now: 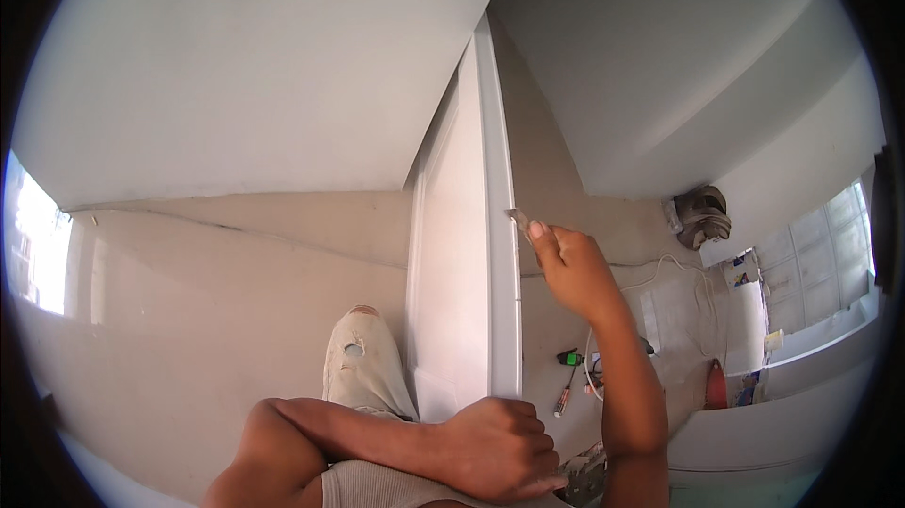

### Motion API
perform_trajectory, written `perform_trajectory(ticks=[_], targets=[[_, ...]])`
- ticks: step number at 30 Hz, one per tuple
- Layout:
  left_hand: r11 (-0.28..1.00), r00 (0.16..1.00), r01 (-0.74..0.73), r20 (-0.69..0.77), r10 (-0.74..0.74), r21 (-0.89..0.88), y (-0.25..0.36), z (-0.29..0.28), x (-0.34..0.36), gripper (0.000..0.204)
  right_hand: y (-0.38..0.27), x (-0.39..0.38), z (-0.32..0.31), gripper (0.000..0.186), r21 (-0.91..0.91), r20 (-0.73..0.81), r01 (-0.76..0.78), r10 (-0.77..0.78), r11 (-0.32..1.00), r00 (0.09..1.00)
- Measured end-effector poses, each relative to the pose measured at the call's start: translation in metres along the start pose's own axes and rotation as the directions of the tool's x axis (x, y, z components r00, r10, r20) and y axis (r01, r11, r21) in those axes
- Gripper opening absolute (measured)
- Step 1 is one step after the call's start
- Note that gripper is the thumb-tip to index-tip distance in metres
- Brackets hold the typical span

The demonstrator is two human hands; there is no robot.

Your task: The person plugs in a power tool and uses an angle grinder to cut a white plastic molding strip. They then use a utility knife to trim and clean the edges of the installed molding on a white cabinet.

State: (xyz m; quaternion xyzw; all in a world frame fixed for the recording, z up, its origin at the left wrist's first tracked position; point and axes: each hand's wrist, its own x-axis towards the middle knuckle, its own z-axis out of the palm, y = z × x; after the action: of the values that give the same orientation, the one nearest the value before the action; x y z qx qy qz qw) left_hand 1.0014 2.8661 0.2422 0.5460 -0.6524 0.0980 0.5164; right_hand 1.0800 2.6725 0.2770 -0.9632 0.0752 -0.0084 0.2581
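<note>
Left to right:

Your left hand (495, 450) is closed in a loose fist, resting across your raised knee at the foot of the white door edge (502, 254). It doesn't look to be gripping anything; its knuckles sit just beside the lower end of that edge. Your knee in stained light trousers (363, 362) is just left of the door panel, above your left forearm.

Your right hand (570, 268) is pinched shut on a small flat blade, likely a putty scraper (518, 218). Its tip is touching, or just short of, the right face of the door edge, well above your left hand. I can't tell which.

Step in hand, my read: you're working the blade along the door edge, scraping or filling. The next move calls for a steady, shallow blade angle and a controlled stroke along the edge. Too steep and you'd gouge the paint.

Below your right forearm, on the floor:
- 1 small green-and-black device (568, 357)
- 1 screwdriver-like tool with a reddish handle (563, 400)
- 1 white cable (650, 274), looped, running off to the right behind your wrist

Further right of your right hand:
- 1 red rounded object (716, 385), too small to identify
- 1 dark bundled thing (702, 214) up by the wall, can't tell what

Count otherwise: 2 hands, 1 scraper, 1 door.
</note>
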Motion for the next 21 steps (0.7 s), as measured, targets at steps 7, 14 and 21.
perform_trajectory(ticks=[7, 14, 21], targets=[[0.997, 0.98, -0.069, 0.184, 0.071, -0.017, 0.018, 0.014, 0.0, 0.035, -0.017, 0.016, -0.004, 0.062, -0.071, 0.043, -0.001, 0.004, 0.997, 0.999], [0.989, 0.957, 0.127, 0.27, -0.102, -0.078, 0.03, 0.023, -0.006, 0.04, -0.015, 0.013, -0.003, 0.06, -0.125, 0.014, 0.035, -0.033, 0.992, 0.999], [0.993, 0.976, 0.067, 0.214, -0.045, -0.096, 0.028, 0.023, -0.008, 0.041, -0.017, 0.014, -0.006, 0.059, -0.068, 0.093, -0.031, 0.038, 0.997, 0.995]])
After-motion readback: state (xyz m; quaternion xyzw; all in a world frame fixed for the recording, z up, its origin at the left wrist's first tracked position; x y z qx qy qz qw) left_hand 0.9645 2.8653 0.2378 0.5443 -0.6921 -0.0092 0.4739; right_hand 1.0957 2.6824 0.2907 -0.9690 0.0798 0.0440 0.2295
